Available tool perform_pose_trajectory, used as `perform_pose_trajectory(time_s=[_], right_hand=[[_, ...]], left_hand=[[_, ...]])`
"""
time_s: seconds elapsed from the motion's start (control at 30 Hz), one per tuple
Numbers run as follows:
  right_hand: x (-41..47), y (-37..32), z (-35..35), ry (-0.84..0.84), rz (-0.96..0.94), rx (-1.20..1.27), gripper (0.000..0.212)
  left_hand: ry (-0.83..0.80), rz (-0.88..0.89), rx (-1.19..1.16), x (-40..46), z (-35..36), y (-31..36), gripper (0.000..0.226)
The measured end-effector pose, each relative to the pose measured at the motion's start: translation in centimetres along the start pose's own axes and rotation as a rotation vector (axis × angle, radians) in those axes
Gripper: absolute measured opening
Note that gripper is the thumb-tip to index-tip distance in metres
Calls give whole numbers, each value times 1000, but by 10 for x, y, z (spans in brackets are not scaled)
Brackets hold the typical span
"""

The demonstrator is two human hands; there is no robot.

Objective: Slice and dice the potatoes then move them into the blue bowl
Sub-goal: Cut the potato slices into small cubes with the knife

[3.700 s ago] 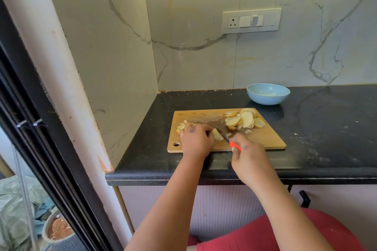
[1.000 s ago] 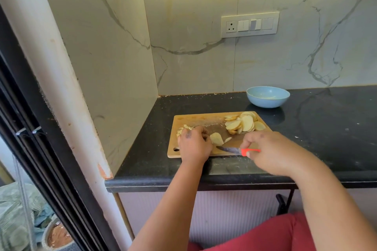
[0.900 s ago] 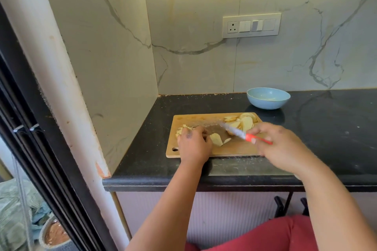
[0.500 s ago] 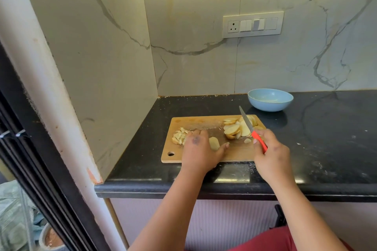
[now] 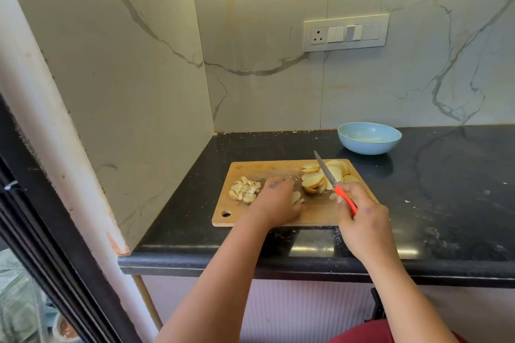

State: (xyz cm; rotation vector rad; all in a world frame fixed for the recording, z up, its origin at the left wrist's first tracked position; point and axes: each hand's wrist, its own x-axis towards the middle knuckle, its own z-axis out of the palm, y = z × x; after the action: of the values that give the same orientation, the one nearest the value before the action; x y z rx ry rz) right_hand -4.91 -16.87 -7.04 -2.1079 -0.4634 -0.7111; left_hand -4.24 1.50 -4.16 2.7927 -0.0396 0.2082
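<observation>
The right hand [image 5: 362,220], low and right of the frame's centre, grips the red handle of a knife [image 5: 333,182], its fingers curled round it; the blade slants up and to the left, over a pile of potato slices [image 5: 315,179] at the right end of the cutting board [image 5: 278,168]. The left hand [image 5: 274,202] lies palm down on the middle of the board, fingers fairly straight and resting on a slice [image 5: 296,197] at its right edge; whether any finger pinches it cannot be told. Just left of this hand sits a small heap of diced potato [image 5: 244,189]. The board lies on the black counter [image 5: 446,189]. The blue bowl [image 5: 369,138] stands on the counter beyond the board's upper right corner, apart from it. A switch panel [image 5: 345,32] is on the marble wall above.
</observation>
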Motion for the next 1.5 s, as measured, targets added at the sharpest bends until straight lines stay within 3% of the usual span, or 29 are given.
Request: perform_pose_trajectory(time_s=[0.17,0.33,0.43,0.63,0.87,1.27,1.5], right_hand=[[-12,-3,-9,-59,-110,24,21],[-27,-8,-15,-111,-130,-54,20],[-28,-16,-15,-205,-59,-144,11],[-31,-31,-11,-281,-62,-237,16],[-37,-39,-10,-166,-61,-149,15],[-28,-64,9,-369,50,-424,17],[-28,-54,18,-198,11,-346,14]], left_hand=[[-37,192,-154,-8,-10,-18,49],[169,194,-187,-22,-2,-20,57],[262,177,-123,-24,5,-20,49],[242,199,-92,-21,10,-19,39],[260,182,-121,-22,11,-18,29],[223,156,-117,-17,15,-20,28],[217,126,-139,-22,14,-18,27]])
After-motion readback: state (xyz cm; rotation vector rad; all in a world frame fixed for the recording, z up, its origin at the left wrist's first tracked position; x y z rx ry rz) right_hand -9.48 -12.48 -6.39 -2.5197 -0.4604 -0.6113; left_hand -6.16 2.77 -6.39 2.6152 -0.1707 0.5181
